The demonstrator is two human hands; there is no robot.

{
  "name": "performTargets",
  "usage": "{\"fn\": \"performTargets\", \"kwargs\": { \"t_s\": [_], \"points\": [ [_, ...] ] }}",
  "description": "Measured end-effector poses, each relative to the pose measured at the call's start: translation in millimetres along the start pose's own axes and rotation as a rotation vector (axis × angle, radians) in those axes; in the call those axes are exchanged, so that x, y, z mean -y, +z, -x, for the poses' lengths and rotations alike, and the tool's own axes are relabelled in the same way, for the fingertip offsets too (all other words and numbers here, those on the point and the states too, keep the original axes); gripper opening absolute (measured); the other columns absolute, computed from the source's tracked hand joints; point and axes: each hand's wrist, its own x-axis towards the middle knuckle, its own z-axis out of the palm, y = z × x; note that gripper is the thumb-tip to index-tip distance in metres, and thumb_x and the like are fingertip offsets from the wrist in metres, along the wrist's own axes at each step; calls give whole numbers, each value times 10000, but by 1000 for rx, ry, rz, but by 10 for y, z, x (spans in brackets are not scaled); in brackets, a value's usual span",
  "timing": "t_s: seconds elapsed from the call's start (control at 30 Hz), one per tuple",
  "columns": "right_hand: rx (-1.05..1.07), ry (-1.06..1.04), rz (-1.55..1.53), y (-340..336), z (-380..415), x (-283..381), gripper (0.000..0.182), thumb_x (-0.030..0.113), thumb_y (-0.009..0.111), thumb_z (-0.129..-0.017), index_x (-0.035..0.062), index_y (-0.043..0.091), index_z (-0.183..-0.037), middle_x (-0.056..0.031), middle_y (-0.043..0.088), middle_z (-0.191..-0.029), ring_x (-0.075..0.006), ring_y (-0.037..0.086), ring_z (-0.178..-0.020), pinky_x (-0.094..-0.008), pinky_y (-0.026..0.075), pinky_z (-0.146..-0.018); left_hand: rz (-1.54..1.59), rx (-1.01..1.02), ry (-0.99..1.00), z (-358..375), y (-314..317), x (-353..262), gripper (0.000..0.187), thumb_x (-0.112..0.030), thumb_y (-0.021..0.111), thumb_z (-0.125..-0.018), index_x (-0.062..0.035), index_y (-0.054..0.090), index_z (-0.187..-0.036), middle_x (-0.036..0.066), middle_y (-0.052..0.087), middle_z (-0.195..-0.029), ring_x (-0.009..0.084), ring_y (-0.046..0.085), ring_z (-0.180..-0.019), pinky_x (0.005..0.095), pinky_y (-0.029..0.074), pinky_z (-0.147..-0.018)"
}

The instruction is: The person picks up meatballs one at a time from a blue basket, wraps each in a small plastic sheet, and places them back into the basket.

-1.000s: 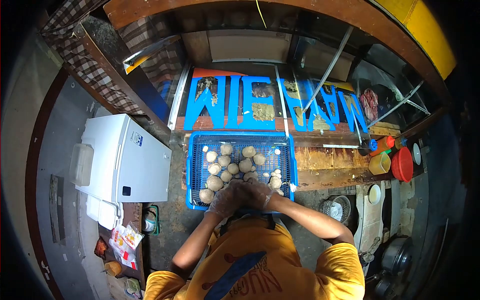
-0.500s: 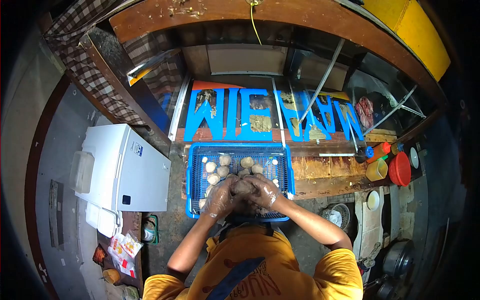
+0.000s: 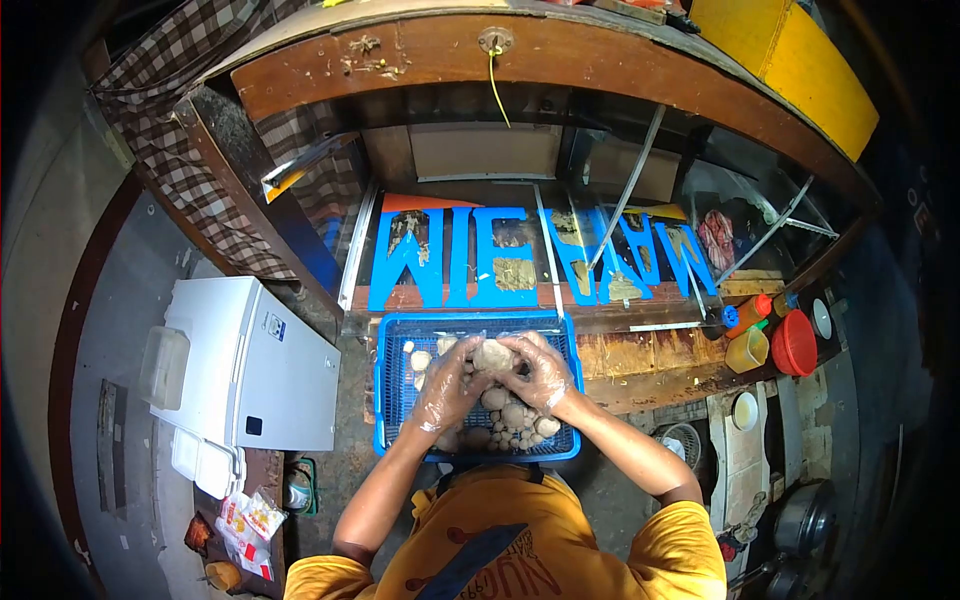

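Both hands are over a blue plastic basket (image 3: 378, 400), each in a clear plastic glove. My left hand (image 3: 447, 385) and my right hand (image 3: 543, 375) close round a pale, greyish round ball (image 3: 493, 356) from its two sides. Under and around the hands lie several balls of different sizes; larger ones (image 3: 513, 415) sit just below my fingers. Many small balls (image 3: 505, 438) are gathered near the basket's front side. A few pale balls (image 3: 420, 360) rest at its back left. My hands hide part of the basket's middle.
Behind the basket stands a glass-fronted case with blue lettering (image 3: 500, 260). A wooden bench (image 3: 640, 360) extends right, with a red bowl (image 3: 793, 342), a yellow jug (image 3: 747, 350) and an orange bottle (image 3: 745, 318). At left is a white freezer (image 3: 285, 370).
My hands have moved apart slightly and up toward the basket's back, with the held ball now showing between them. More balls at the front are visible. The view has shifted.
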Motion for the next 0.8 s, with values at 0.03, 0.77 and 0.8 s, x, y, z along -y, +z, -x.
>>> {"fn": "performTargets", "kwargs": {
  "t_s": [0.03,0.77,0.8],
  "points": [
    [-11,-14,12,-51,-27,35,545,107,899,-805,55,681,-1303,-122,670,-1165,-241,706,-945,-344,602,-835,4,-27,62,-42,7,-4,538,-47,795,-894,-25,558,-1377,247,702,-1238,408,718,-1123,444,615,-890],
    [-379,-240,67,-681,-687,200,485,132,891,-821,17,694,-1250,-143,683,-1254,-237,717,-1096,-336,627,-900,352,-34,267,-1006,27,-353,521,-42,707,-973,46,527,-1454,225,597,-1403,306,650,-1265,379,553,-1064],
    [-397,-259,85,-711,-714,220,473,145,884,-823,21,696,-1240,-147,684,-1254,-254,718,-1089,-341,623,-892,337,-39,289,-1056,21,-364,509,-55,709,-974,44,538,-1444,225,596,-1416,308,652,-1264,376,538,-1078]
  ]
}}
